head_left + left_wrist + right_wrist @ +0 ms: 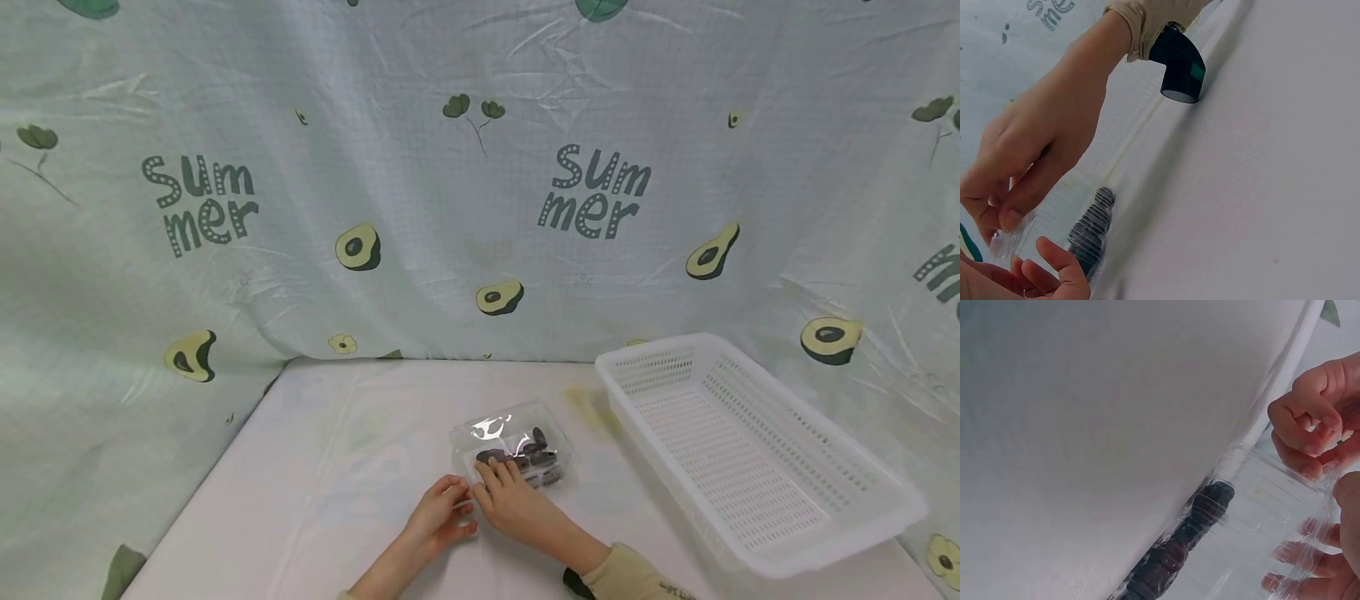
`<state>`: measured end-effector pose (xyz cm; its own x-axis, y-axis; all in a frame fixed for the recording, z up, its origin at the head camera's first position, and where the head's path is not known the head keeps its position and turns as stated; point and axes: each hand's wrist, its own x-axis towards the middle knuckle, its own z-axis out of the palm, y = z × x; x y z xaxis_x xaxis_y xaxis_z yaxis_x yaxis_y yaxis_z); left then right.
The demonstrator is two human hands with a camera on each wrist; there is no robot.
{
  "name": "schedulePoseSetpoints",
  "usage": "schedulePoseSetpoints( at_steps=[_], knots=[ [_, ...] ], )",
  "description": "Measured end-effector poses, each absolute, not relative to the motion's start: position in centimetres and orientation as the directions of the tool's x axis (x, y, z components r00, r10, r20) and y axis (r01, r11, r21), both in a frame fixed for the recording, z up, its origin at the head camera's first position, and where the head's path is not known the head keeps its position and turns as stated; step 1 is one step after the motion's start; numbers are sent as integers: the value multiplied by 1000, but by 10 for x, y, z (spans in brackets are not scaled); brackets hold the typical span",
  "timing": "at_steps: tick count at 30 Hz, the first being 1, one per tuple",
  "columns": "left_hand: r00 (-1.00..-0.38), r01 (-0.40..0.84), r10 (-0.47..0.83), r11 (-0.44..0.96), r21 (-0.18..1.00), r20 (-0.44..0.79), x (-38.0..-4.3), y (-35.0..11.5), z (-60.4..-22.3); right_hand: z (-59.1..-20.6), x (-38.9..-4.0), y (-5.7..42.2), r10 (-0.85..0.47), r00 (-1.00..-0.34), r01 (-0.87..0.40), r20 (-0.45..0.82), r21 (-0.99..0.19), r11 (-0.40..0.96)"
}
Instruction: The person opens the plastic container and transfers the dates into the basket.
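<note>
Container of clear plastic, with dark oval fruit inside, sits on the tabletop at lower centre. The right hand pinches its near edge; the left hand, fingers loosely bent, is just beside. White perforated basket at right.

Backdrop: pale wrinkled sheet, back and both sides
Print: "summer" lettering, avocado halves, green sprigs
Tabletop: white, faint coloured patches
Light: soft sheen on creases
</note>
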<state>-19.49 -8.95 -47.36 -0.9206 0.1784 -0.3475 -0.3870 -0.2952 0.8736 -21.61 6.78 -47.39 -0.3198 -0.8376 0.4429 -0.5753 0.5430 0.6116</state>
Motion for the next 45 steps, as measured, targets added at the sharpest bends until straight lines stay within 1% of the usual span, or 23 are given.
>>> schedulePoseSetpoints(
  at_steps=[8,16,19,21,25,28,37,41,45],
  knots=[
    [-922,-381,181,-289,878,-341,-195,-88,-471,-471,-220,68,-838,-300,-573,456,616,541],
    [-925,-376,177,-288,880,-337,-195,-88,-470,-468,-221,70,-832,-305,-590,464,593,547],
    [-926,-373,171,-283,884,-337,-194,-89,-469,-465,-220,72,-831,-322,-607,454,575,549],
    [-926,-373,166,-273,887,-339,-194,-89,-469,-463,-219,73,-831,-343,-636,438,542,549],
    [-926,-373,164,-259,891,-339,-192,-89,-467,-462,-218,79,-825,-390,-720,408,423,550],
    [-927,-369,164,-249,896,-336,-192,-88,-468,-463,-219,85,-819,-405,-749,407,367,552],
    [-934,-349,158,-229,909,-319,-188,-88,-470,-463,-222,107,-758,-416,-735,502,306,605],
    [-938,-339,154,-228,913,-309,-188,-89,-470,-462,-225,118,-733,-446,-719,513,283,635],
    [-942,-331,145,-226,916,-304,-188,-89,-470,-462,-227,128,-724,-473,-698,503,288,656]
  ],
)
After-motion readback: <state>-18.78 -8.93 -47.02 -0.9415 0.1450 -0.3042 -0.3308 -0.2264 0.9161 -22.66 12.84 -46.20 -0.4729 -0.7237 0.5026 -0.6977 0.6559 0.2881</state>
